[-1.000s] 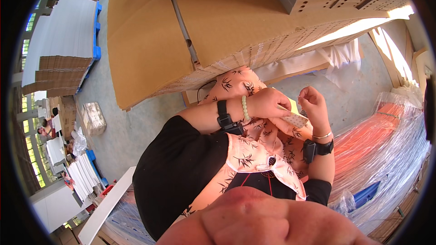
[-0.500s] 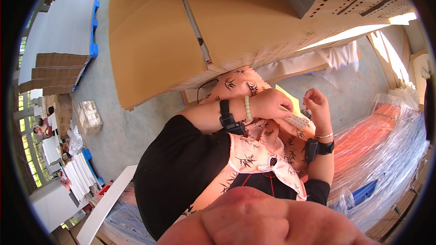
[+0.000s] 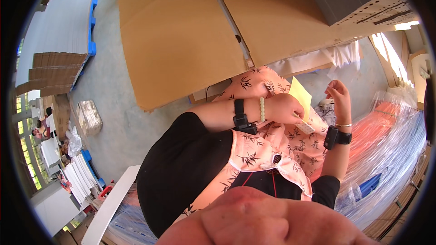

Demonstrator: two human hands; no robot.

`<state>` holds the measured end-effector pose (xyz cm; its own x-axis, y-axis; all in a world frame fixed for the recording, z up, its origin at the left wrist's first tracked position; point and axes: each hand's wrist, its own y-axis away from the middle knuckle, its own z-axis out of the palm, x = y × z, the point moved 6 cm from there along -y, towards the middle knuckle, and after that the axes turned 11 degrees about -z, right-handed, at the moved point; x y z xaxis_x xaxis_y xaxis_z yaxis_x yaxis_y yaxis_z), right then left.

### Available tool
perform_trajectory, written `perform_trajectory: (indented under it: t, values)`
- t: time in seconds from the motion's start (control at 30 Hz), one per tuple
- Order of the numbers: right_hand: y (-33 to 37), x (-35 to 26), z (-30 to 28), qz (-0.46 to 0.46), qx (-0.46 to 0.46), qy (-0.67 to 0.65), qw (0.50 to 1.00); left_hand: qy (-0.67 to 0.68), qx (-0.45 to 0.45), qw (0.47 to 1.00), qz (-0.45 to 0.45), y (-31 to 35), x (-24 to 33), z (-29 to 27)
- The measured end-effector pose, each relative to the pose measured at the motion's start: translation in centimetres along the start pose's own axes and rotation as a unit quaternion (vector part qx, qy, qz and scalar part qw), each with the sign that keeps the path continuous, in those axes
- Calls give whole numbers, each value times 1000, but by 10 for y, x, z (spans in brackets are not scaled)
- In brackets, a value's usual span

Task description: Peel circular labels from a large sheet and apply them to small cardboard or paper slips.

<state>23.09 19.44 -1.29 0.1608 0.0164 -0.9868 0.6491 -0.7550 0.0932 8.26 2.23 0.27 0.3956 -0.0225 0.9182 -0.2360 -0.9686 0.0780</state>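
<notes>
My left hand is closed on a yellow sheet and a small white dotted card, both sticking out past its fingers. It is in front of my pink leaf-print apron. To its right, my right hand is raised, apart from the sheets. Its thumb and fingertips are pinched together, and whatever may be between them is too small to make out. Beyond both hands lies a large brown cardboard sheet with a long slot in it.
Grey boards with rows of holes sit on the cardboard at the far right. Plastic-wrapped orange and bluish bundles lie at my right. At left are stacked boards on a blue pallet, a wrapped box and a white plank.
My right hand has moved right, away from the sheets. My left hand has shifted slightly right with them, and more of the yellow sheet shows. The cardboard sits farther right in view.
</notes>
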Motion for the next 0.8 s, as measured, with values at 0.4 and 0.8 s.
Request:
perform_trajectory:
  t: [0.4,0.8]
  values:
    - [2,38,10,29,9,-93,995,-79,-63,994,33,7,5,21]
    - [-14,94,55,15,19,-184,983,-42,-78,996,15,11,27,-24]
